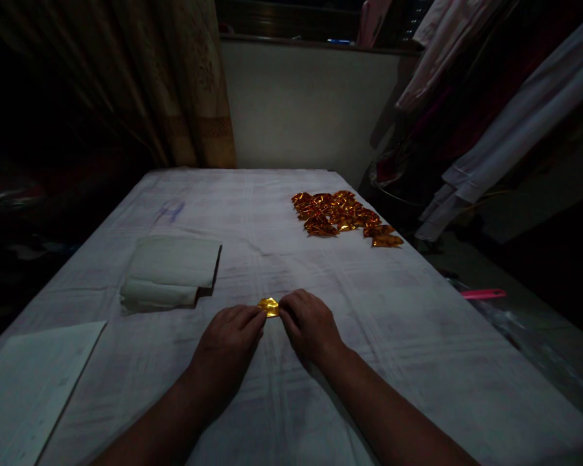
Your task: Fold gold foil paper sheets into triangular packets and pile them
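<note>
both hands, left hand (230,340) and right hand (307,323), lie on the worktop (418,336), fingers curled, pinching a small gold paper (269,307) between them.

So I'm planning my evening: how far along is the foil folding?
Done: a heap of folded gold pieces lies at the far right of the table. In hand: the left hand and right hand pinch one gold piece between them. Left: a stack of sheets sits at the left, apparently unfolded; how many I cannot tell.
</note>
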Motion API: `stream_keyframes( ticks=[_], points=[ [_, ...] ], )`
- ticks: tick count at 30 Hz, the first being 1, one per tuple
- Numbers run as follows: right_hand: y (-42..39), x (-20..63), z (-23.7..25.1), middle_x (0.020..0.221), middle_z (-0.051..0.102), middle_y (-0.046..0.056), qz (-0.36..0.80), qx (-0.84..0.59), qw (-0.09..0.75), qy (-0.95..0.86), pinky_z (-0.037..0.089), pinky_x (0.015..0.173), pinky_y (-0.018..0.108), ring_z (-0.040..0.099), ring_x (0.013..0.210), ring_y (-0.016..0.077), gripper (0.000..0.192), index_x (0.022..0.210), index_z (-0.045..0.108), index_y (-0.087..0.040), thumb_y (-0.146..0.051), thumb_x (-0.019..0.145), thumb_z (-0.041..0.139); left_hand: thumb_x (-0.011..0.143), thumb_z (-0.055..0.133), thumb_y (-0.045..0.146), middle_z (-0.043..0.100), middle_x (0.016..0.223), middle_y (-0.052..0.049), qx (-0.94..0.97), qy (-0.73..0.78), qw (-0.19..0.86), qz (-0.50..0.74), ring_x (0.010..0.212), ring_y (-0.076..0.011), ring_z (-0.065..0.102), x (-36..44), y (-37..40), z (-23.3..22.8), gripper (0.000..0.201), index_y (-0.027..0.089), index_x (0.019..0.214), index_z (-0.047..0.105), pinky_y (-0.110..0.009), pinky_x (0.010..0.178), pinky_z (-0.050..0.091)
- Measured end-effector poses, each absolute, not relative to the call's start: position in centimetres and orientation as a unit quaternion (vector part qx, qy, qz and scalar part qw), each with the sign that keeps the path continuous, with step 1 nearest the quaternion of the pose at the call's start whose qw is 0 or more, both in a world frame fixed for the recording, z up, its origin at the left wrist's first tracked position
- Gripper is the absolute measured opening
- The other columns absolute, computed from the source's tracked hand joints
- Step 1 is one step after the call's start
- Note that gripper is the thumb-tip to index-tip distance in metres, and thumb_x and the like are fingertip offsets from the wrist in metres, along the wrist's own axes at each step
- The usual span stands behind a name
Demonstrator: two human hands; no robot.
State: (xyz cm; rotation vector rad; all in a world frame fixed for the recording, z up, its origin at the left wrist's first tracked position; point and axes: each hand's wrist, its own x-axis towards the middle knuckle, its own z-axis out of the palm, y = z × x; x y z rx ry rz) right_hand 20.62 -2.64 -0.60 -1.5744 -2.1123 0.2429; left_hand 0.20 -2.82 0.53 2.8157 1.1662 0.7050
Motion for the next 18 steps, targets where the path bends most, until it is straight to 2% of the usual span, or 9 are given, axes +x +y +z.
stream_keyframes(
  ticks=[3,5,7,11,18],
  points=[
    [-3.6,20.5,-0.1,0.116,0.07,0.01,0.07,-0.54,0.243,-0.803,0.046,0.091,0.039,0.061,0.107,0.0249,0.021,0.114,0.067,-0.021,-0.022,0.097,0.054,0.1,0.043,0.014,0.073,0.115,-0.011,0.902,0.373,-0.006,0.215,0.102,-0.0249,0.068,0.1,-3.0,0.3,0.032,0.017,0.124,0.064,-0.044,0.088,0.057],
    [-4.3,20.3,0.2,0.137,0.064,0.011,0.07,-0.505,0.214,-0.833,0.041,0.105,0.046,0.051,0.13,0.0298,0.034,0.13,0.062,-0.021,-0.027,0.098,0.056,0.1,0.042,0.013,0.072,0.119,-0.012,0.903,0.375,-0.012,0.209,0.106,-0.0256,0.068,-0.1,-3.2,0.0,0.034,0.016,0.126,0.064,-0.044,0.09,0.057],
    [-4.9,20.0,0.4,0.149,0.055,0.01,0.084,-0.488,0.17,-0.852,0.032,0.114,0.054,0.039,0.143,0.0326,0.046,0.142,0.054,-0.02,-0.033,0.098,0.057,0.099,0.041,0.013,0.071,0.125,-0.013,0.904,0.376,-0.012,0.204,0.112,-0.0262,0.067,-0.4,-3.5,-0.4,0.037,0.016,0.13,0.062,-0.045,0.093,0.057],
    [-5.5,19.9,0.5,0.156,0.048,0.009,0.1,-0.491,0.122,-0.857,0.024,0.12,0.06,0.032,0.149,0.0323,0.058,0.153,0.043,-0.022,-0.041,0.099,0.056,0.099,0.043,0.015,0.068,0.133,-0.012,0.906,0.373,-0.01,0.202,0.121,-0.0275,0.064,-1.0,-3.8,-1.1,0.041,0.018,0.136,0.059,-0.046,0.096,0.056],
    [-6.0,21.8,0.7,0.156,0.048,0.008,0.085,-0.497,0.114,-0.856,0.023,0.12,0.063,0.033,0.149,0.0336,0.057,0.153,0.043,-0.024,-0.042,0.1,0.054,0.103,0.041,0.02,0.069,0.133,-0.009,0.905,0.38,-0.013,0.192,0.121,-0.0271,0.064,-1.1,-3.9,-0.9,0.038,0.02,0.134,0.061,-0.047,0.095,0.056]
  ],
)
